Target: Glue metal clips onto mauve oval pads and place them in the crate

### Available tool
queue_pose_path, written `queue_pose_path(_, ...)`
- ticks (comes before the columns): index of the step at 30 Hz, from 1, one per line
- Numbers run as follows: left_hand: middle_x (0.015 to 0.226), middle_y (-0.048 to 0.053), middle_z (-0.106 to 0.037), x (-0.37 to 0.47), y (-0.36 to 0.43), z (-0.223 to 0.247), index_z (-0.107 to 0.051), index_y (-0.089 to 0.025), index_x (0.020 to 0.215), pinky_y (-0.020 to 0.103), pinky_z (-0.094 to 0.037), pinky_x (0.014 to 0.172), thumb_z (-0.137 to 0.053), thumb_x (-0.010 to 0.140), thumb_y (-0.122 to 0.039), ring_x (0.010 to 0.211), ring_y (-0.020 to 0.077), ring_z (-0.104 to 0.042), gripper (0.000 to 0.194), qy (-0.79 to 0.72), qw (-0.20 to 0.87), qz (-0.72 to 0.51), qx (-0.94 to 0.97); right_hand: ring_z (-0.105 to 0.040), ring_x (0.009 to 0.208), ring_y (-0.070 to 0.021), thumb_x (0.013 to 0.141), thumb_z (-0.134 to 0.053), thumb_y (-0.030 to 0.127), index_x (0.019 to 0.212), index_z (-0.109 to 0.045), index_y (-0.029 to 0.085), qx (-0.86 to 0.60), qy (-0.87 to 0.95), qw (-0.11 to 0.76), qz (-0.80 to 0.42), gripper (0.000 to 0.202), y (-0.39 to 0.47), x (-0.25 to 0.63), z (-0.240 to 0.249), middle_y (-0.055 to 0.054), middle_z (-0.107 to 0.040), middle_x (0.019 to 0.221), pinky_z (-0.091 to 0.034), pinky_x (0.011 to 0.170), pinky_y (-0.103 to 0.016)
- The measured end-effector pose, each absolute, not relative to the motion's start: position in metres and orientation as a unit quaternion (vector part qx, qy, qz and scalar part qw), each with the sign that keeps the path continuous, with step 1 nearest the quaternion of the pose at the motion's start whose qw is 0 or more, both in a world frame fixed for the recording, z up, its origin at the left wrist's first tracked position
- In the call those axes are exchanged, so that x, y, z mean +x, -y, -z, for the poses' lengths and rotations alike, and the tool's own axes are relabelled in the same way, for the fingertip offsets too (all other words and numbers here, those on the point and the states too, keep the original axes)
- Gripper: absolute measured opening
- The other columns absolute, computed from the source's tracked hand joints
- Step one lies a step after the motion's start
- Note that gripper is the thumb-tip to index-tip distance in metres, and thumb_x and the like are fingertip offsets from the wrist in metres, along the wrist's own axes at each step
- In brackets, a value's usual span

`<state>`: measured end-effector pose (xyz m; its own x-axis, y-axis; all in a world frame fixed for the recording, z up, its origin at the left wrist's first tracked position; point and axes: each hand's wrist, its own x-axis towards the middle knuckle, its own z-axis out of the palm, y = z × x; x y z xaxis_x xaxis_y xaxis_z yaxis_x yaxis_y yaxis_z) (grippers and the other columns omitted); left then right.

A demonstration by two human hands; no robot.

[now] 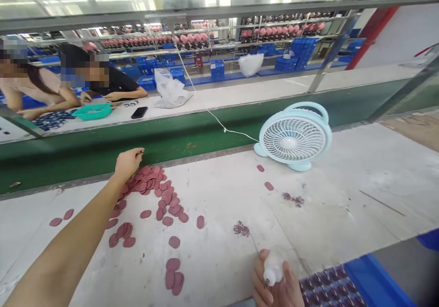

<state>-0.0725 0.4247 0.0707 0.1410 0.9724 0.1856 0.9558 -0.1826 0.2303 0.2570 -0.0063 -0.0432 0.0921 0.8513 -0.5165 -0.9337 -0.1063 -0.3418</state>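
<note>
My left hand (pixel 127 164) is over the back of a pile of dark red oval discs (pixel 149 181), beside the green belt. Its fingers are pinched together, and whatever is between the tips is too small to name. Near the table's front edge, my right hand (pixel 259 277) is wrapped around a translucent squeeze bottle (pixel 276 260) with a white neck. A thin needle-like line shows beside the bottle. Just beyond it lies a small cluster of dark reddish bits (pixel 242 228), with a second cluster (pixel 293 200) farther right.
A light-blue fan (pixel 293 135) stands at the table's back, its white cord crossing the green belt (pixel 171 144). A blue crate (pixel 377 282) with rows of dark red parts (pixel 331 286) sits below the front edge. Across the belt, two people sit near a teal tray (pixel 92 111) and a phone (pixel 139 112).
</note>
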Motion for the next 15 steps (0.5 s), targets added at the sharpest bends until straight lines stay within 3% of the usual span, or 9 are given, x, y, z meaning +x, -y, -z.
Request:
queue_pose_path(7, 0.123, 0.01, -0.069, 0.03, -0.372, -0.067, -0.068, -0.018, 0.116, 0.049, -0.054, 0.1, -0.06, 0.097, -0.035, 0.113, 0.0253, -0.066, 0.026, -0.413, 0.125, -0.181, 0.884, -0.026, 0.04, -0.0044, 0.074, -0.077, 0.063, 0.097, -0.071, 0.026, -0.243, -0.062, 0.701, -0.668, 0.044, 0.01, 0.251, 0.048, 0.008, -0.046, 0.064, -0.024, 0.029, -0.015)
queue_pose_path(10, 0.12, 0.01, -0.071, 0.069, -0.331, -0.058, -0.066, -0.017, 0.121, 0.046, -0.058, 0.094, -0.058, 0.099, -0.034, 0.105, 0.0232, -0.069, 0.029, -0.32, 0.166, -0.159, 0.919, -0.031, 0.042, -0.0051, 0.077, -0.076, 0.061, 0.099, -0.071, 0.025, -0.251, -0.058, 0.703, -0.663, 0.043, 0.009, 0.251, 0.041, 0.007, -0.045, 0.065, -0.027, 0.031, -0.015)
queue_pose_path(15, 0.116, 0.009, -0.071, 0.102, -0.275, -0.037, -0.068, -0.018, 0.114, 0.044, -0.059, 0.09, -0.06, 0.098, -0.034, 0.101, 0.0218, -0.069, 0.024, -0.205, 0.182, -0.095, 0.957, -0.027, 0.04, -0.0048, 0.065, -0.082, 0.065, 0.09, -0.073, 0.027, -0.272, -0.047, 0.671, -0.688, 0.047, 0.007, 0.26, 0.043, 0.007, -0.042, 0.062, -0.029, 0.032, -0.017)
